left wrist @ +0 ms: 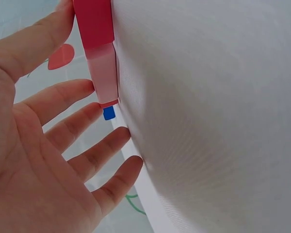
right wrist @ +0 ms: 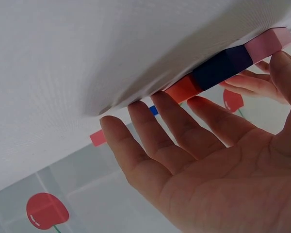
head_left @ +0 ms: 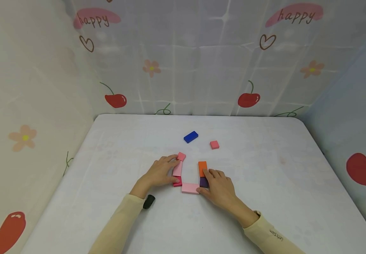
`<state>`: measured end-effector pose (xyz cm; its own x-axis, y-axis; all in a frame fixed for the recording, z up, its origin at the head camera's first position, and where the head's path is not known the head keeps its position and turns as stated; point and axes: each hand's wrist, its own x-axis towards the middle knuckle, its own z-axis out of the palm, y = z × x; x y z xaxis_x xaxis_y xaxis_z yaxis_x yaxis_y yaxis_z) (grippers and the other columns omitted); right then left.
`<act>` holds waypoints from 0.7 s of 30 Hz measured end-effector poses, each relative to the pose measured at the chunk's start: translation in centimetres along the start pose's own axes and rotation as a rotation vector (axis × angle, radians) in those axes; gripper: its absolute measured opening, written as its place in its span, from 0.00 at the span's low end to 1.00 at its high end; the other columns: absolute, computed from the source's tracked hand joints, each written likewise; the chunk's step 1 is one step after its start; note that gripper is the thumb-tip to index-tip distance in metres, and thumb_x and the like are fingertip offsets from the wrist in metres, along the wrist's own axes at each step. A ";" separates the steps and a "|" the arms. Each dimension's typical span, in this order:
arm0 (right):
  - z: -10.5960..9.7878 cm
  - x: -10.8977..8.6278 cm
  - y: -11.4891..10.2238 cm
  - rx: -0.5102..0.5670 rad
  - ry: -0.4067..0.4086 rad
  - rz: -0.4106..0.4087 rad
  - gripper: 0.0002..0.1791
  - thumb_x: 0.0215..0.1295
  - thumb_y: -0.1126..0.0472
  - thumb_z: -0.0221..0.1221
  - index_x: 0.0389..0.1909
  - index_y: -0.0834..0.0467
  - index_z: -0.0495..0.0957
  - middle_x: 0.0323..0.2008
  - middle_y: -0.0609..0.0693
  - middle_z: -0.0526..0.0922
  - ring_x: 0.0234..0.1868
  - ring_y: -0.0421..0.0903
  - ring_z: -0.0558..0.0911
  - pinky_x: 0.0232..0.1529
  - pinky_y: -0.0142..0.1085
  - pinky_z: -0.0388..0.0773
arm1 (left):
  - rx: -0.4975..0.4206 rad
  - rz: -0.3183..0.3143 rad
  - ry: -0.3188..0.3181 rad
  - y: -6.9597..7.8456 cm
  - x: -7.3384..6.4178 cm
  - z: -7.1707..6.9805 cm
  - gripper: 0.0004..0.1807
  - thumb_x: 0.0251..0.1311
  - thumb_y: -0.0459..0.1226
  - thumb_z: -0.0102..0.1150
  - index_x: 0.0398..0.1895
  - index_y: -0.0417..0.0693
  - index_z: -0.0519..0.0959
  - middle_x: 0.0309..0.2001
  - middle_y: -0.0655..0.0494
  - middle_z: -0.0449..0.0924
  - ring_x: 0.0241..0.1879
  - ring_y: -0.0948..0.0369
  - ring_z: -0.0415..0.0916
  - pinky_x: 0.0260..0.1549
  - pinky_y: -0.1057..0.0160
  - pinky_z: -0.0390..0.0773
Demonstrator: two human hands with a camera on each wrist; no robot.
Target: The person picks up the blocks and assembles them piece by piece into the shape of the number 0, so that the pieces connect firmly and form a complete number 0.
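While the left hand, fingers spread, touches the crimson block and the right hand, also spread, touches the orange block, uneven pressure could skew those blocks' U-shaped outline on the table.

The word "happy" stands twice on the pale backdrop, each time over a pink patch, while small dark lettering on the person's right sleeve cannot be read surely.
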<state>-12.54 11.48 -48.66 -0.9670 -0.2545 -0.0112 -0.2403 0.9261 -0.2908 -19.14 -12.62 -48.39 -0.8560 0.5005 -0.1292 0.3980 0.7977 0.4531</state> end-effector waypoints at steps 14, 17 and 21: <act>-0.4 0.1 -0.1 0.051 -0.012 0.017 0.40 0.58 0.42 0.66 0.66 0.60 0.70 0.62 0.61 0.75 0.62 0.60 0.73 0.56 0.58 0.71 | 0.014 -0.006 -0.014 -0.2 0.2 0.1 0.39 0.54 0.50 0.70 0.69 0.49 0.70 0.74 0.52 0.60 0.70 0.50 0.60 0.60 0.47 0.66; -0.8 0.4 0.1 0.068 -0.020 0.039 0.41 0.58 0.42 0.66 0.67 0.60 0.69 0.62 0.61 0.75 0.60 0.61 0.75 0.56 0.58 0.72 | 0.003 0.001 -0.010 -0.1 0.1 0.0 0.39 0.54 0.49 0.70 0.68 0.48 0.70 0.74 0.51 0.60 0.69 0.49 0.60 0.60 0.47 0.66; -2.1 1.3 1.0 0.070 -0.022 0.075 0.41 0.60 0.43 0.65 0.69 0.60 0.66 0.62 0.62 0.75 0.59 0.62 0.76 0.55 0.59 0.74 | 0.003 -0.002 -0.010 0.1 0.1 -0.1 0.39 0.54 0.49 0.70 0.69 0.48 0.70 0.74 0.52 0.60 0.69 0.49 0.60 0.60 0.47 0.66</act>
<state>-14.22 12.70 -47.01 -0.9798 -0.1922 -0.0562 -0.1603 0.9210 -0.3550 -19.25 -12.54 -48.29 -0.8536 0.5021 -0.1389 0.3971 0.7997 0.4503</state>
